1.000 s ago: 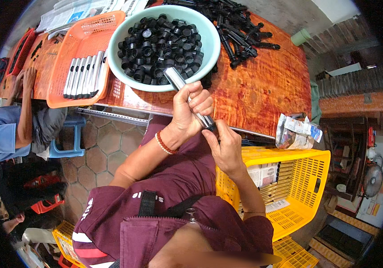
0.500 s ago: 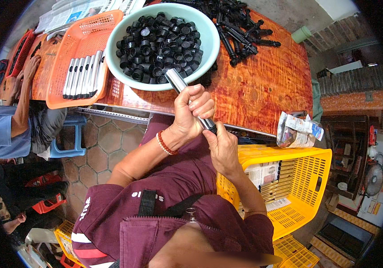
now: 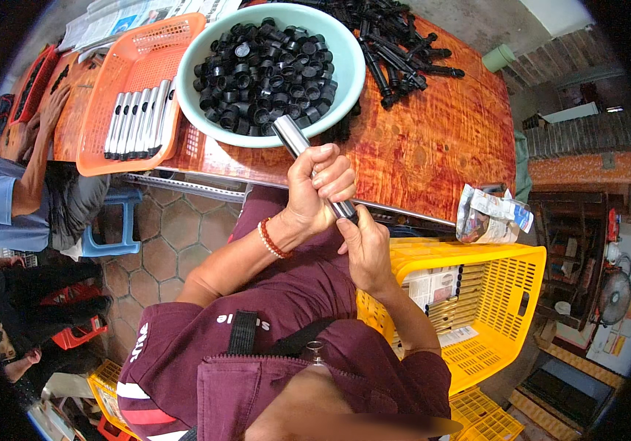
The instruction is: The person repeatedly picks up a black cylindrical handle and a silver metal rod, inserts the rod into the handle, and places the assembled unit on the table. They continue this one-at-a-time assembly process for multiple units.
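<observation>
My left hand [image 3: 321, 180] is wrapped round a shiny silver metal tube [image 3: 290, 135], which slants from the upper left down toward my other hand. At its lower end my right hand [image 3: 365, 246] is closed, thumb and fingers pressed on the dark end piece, most of which they hide. The tube's upper end comes close to the rim of a light green basin [image 3: 354, 81] heaped with black plastic caps [image 3: 264, 77]. Left of the basin, an orange basket [image 3: 95, 132] holds several similar silver tubes [image 3: 137, 121] with black ends, lying side by side.
Black rod-like parts [image 3: 396, 59] are piled at the back of the wooden table [image 3: 433, 140]. A yellow crate [image 3: 503, 323] with gold-coloured tubes and newspaper stands on my right, below a crumpled packet [image 3: 492, 214]. Another person's arm [image 3: 32, 173] rests at the table's left, near a blue stool [image 3: 113, 228].
My right hand has shifted slightly up and left against the tube's lower end, where less of the dark piece shows. My left hand keeps its grip almost in place.
</observation>
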The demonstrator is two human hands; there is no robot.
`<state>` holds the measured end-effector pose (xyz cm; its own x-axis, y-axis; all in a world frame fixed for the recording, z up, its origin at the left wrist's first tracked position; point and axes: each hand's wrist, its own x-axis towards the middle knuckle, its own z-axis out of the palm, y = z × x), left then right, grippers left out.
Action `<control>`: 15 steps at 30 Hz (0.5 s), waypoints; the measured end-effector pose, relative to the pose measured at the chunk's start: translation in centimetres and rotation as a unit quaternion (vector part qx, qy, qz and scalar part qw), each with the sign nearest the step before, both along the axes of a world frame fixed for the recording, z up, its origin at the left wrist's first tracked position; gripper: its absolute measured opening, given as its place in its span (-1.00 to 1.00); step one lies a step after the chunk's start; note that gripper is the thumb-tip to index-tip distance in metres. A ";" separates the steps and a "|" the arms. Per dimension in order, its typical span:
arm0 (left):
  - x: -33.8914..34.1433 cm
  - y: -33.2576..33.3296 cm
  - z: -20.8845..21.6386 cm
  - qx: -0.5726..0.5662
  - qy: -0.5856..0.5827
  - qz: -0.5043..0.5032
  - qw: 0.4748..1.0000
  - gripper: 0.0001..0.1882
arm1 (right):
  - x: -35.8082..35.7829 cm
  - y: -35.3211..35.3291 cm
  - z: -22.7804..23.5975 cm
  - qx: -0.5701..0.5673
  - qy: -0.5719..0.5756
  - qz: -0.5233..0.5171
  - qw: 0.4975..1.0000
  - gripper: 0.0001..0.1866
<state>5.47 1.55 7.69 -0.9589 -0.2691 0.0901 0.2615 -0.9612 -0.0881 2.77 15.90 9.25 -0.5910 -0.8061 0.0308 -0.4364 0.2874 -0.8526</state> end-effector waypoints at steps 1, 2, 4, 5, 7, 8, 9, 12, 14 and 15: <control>0.1 0.0 0.1 -0.005 0.004 0.003 1.000 -0.63 | 0.1 0.0 -0.1 -0.002 0.003 0.000 1.000 -0.67; 0.2 0.0 0.2 -0.015 -0.003 0.005 1.000 -0.63 | 0.2 0.0 -0.1 -0.004 0.007 0.000 1.000 -0.67; 0.4 -0.1 0.4 -0.034 -0.014 0.010 0.999 -0.63 | 0.3 -0.1 0.1 -0.005 -0.014 -0.006 1.000 -0.68; 0.4 -0.2 0.4 -0.046 -0.024 0.011 0.999 -0.62 | 0.3 -0.3 0.5 -0.005 -0.038 -0.013 0.999 -0.68; 0.2 -0.4 0.4 -0.072 -0.044 0.012 0.996 -0.60 | -0.2 -0.5 0.5 0.008 -0.059 -0.003 0.998 -0.68; 0.0 -0.5 0.0 -0.088 -0.046 0.019 0.995 -0.61 | -1.1 -0.4 0.0 0.020 -0.056 0.014 0.998 -0.68; -0.5 -0.5 -0.7 -0.104 -0.047 0.026 0.993 -0.62 | -2.0 -0.2 -0.2 0.033 -0.052 0.031 0.998 -0.68; -1.0 0.1 -0.4 -0.209 -0.143 0.072 0.965 -0.65 | -4.1 0.5 0.5 0.076 -0.002 -0.014 0.997 -0.65; -1.1 0.1 -0.4 -0.321 -0.145 0.126 0.927 -0.68 | -5.4 1.2 0.9 0.074 0.026 -0.071 0.994 -0.66; -1.5 0.1 -0.2 -0.358 -0.136 0.142 0.913 -0.69 | -5.8 1.8 0.8 0.060 0.006 -0.097 0.993 -0.68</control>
